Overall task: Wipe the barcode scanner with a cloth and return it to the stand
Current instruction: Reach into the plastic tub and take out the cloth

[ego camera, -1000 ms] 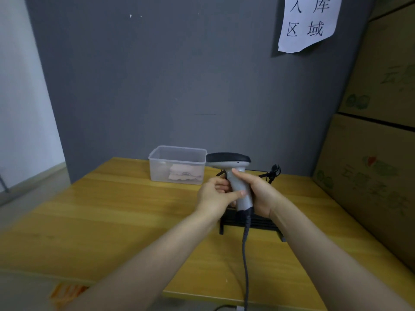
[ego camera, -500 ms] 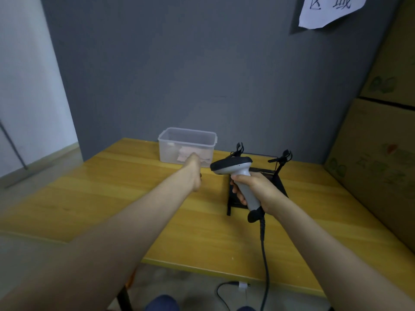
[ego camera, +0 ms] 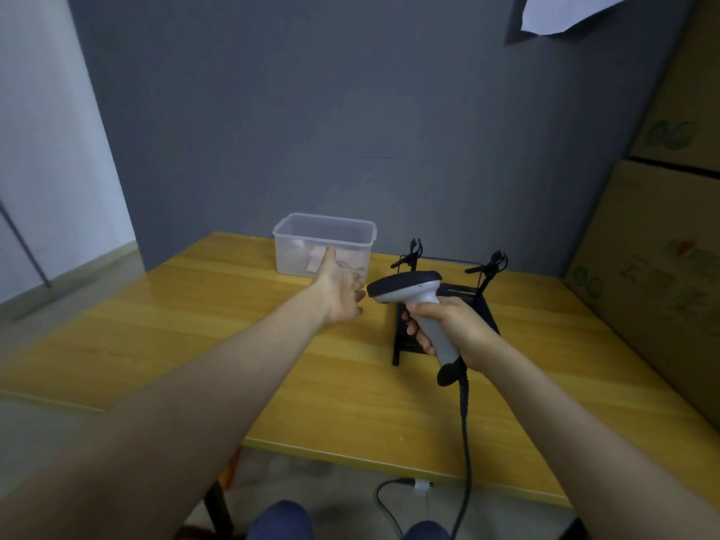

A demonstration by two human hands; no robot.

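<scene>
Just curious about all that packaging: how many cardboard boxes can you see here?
2, stacked along the right edge beside the table: a lower box and an upper box on top. Both are cut off by the frame, so more may be hidden.

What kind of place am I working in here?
Probably a warehouse or stockroom check-in desk: stacked cardboard boxes on the right, a paper sign on the grey wall, and a corded barcode scanner held over a wooden table.

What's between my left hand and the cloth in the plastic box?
In the head view, only the box's clear front wall separates the open left hand from the cloth inside it.
</scene>
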